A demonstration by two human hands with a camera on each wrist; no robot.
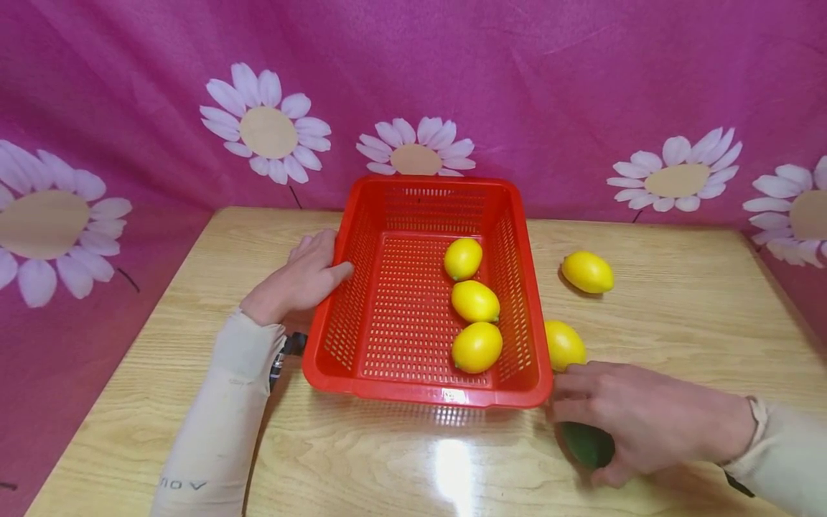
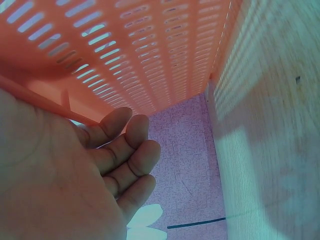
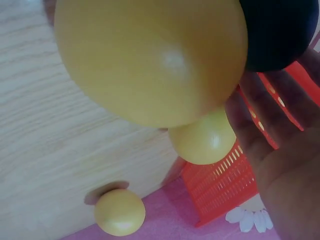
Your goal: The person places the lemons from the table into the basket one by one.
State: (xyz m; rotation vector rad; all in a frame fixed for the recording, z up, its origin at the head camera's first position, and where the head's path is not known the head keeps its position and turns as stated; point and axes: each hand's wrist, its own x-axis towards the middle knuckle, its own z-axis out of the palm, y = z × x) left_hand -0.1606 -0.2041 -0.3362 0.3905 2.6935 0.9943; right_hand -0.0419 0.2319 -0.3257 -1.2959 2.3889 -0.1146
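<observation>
Gripping green fruit (image 1: 588, 445), axis unclear, right hand (image 1: 639, 424); left hand (image 1: 300, 280) flat against basket (image 1: 420, 391).

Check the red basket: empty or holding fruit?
Holding fruit: three lemons lie along the right inside of the red basket; two more sit outside.

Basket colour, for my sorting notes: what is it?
Red basket, with slotted walls; clearest in the head view.

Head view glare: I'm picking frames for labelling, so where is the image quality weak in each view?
Head view: a bright glare patch on the glossy table below the red basket; otherwise sharp. Left wrist view: washed-out orange basket wall, the left hand soft. Right wrist view: nearest lemon fills the frame, blurred, with a highlight.
</observation>
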